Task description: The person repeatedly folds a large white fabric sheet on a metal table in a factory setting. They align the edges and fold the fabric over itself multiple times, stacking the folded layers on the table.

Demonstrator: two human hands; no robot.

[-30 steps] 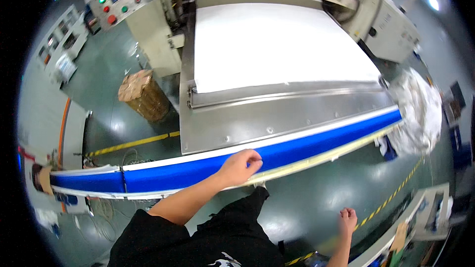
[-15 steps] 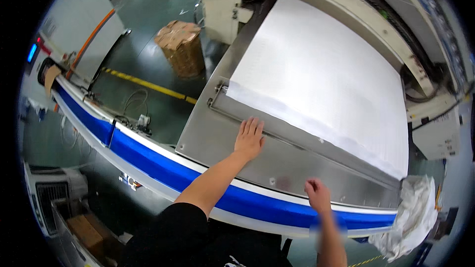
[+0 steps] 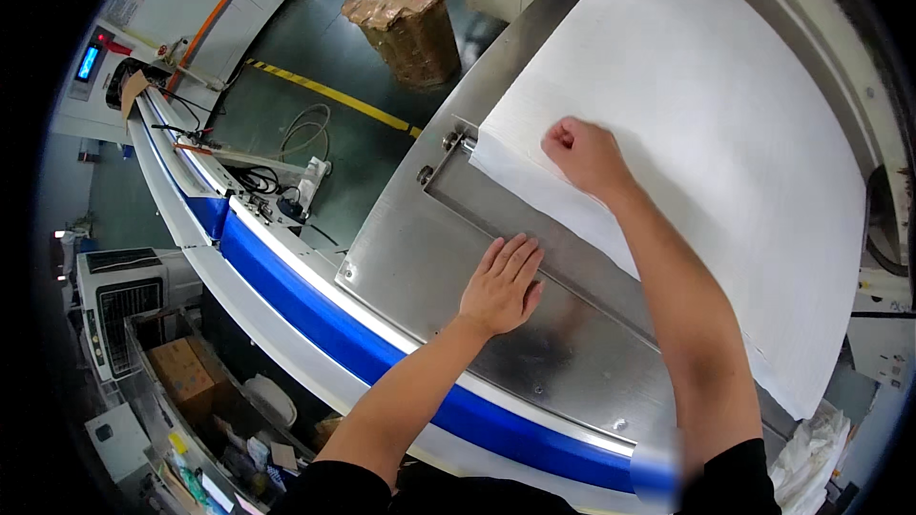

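The right hand [image 3: 584,154] has been carried forward since half a second ago — then it lay near the blue edge strip [image 3: 315,310], now it is bunched into a fist on the near left corner of the wide white sheet of fabric [image 3: 706,133], knuckles pressed down on the material. Whether a fold is pinched inside that fist cannot be told. The left hand [image 3: 501,284] is laid flat, fingers together and stretched out, on the brushed steel bench [image 3: 420,257] just below the raised steel bar that runs along the sheet's near edge; it is closed on nothing. It has been kept in much the same spot on the plate, while the view has swung closer in over the machine.

The white sheet is spread across the upper right of the bench, its near corner beside two small bolts and a bracket.

Containers next: a brown wrapped bin [image 3: 405,24] is stood on the green floor beyond the bench, its top covered, contents unseen. A brown cardboard box [image 3: 186,374] is set low at the left among shelves of small items — too blurred to name.

A crumpled white bag [image 3: 811,453] is cut off at the lower right. The sheet's far edge is lost past the picture's rim.
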